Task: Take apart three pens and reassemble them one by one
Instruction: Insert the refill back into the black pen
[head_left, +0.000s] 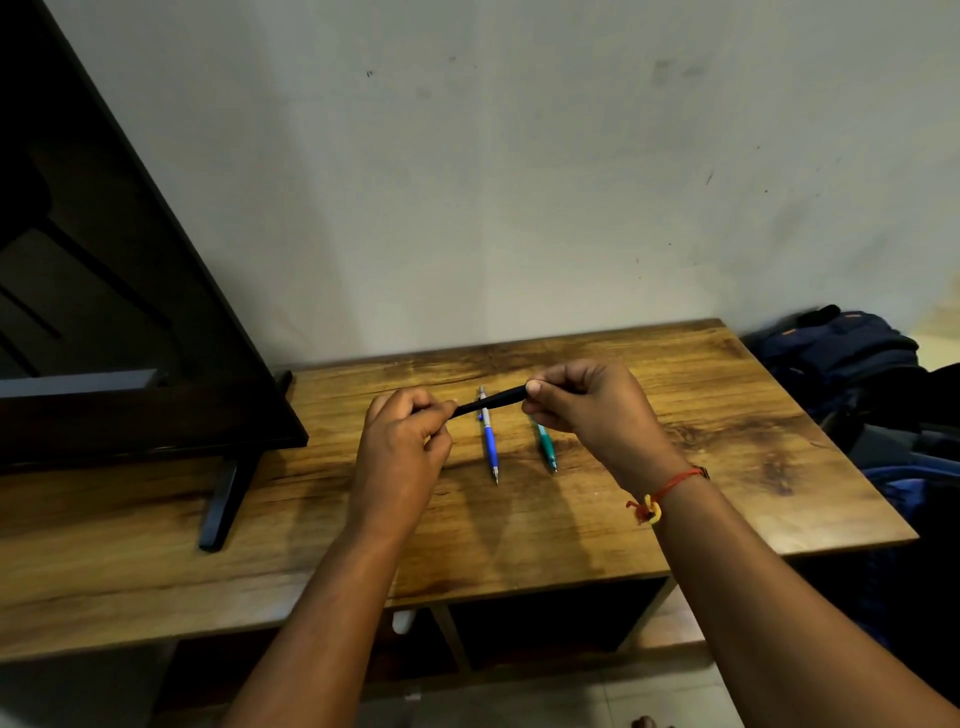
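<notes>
Both hands hold a black pen (491, 402) above the wooden counter (649, 499) — the left hand (402, 441) pinches its lower end, the right hand (584, 402) grips its higher end. Under it a blue pen (489, 441) and a green pen (546, 448) lie side by side, apart — tips toward the person. A dark screen (104, 312) stands at left.

We see a black pen (491, 401) held aloft crosswise; a blue pen (489, 439) and a green pen (546, 447) lie parallel below.
</notes>
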